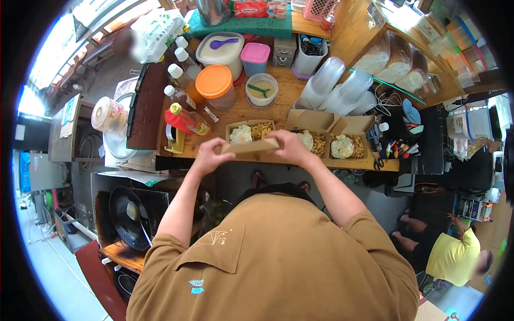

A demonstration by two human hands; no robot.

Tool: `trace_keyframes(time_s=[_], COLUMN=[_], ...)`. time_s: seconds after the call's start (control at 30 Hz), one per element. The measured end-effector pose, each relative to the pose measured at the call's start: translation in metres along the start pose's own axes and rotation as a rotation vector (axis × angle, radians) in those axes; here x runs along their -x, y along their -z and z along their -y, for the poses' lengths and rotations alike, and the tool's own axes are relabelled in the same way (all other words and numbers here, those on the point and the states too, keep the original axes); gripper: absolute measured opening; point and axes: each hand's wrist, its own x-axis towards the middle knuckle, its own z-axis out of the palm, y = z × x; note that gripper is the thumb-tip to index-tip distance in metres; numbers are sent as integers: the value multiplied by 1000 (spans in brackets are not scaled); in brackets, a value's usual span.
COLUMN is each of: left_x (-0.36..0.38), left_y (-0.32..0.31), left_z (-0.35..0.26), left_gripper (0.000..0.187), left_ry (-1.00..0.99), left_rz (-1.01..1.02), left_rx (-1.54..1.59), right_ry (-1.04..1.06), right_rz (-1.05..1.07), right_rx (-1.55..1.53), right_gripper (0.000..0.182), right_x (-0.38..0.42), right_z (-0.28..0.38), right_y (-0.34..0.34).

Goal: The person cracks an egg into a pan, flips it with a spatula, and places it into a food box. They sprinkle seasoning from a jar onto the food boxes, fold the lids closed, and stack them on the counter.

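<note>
A brown cardboard takeaway box (251, 146) stands at the front edge of the wooden table, its lid raised toward me. Inside it a fried egg (240, 134) lies beside pieces of brownish food (262, 131). My left hand (212, 155) pinches the lid's left end. At the opposite end, my right hand (292, 149) grips the lid with its fingers closed. Just right of that hand are two more open boxes, the middle box (309, 121) and the right box (352, 125), each with a fried egg on similar food.
Behind the boxes are a tub with a green spoon (261, 90), an orange-lidded jar (215, 87) and stacked plastic cups (342, 88). Sauce bottles (187, 122) line the left side. Scissors (378, 160) lie far right. A wok (130, 216) is at lower left; a person in yellow (454, 258) is at lower right.
</note>
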Motion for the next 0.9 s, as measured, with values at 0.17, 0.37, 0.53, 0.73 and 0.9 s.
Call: trace_keyframes(time_s=[0.17, 0.37, 0.53, 0.73, 0.9], left_x=[-50, -68, -54, -54, -63], left_y=[-16, -14, 10, 18, 8], left_z=[40, 46, 32, 35, 58], left_gripper=[30, 31, 45, 50, 34], left_ry=[168, 196, 122, 184, 135], left_rz=[-146, -90, 206, 352, 199], left_rx=[573, 605, 657, 542, 571], right_ry=[-431, -497, -356, -279, -492], right_rz=[-28, 28, 297, 586, 556], right_rx=[-93, -54, -409, -164, -346], right_gripper=[64, 46, 33, 35, 34], right_x=[-31, -20, -12, -44, -51], right_z=[-38, -32, -30, -24, -40], right_y=[-17, -25, -27, -20, -26])
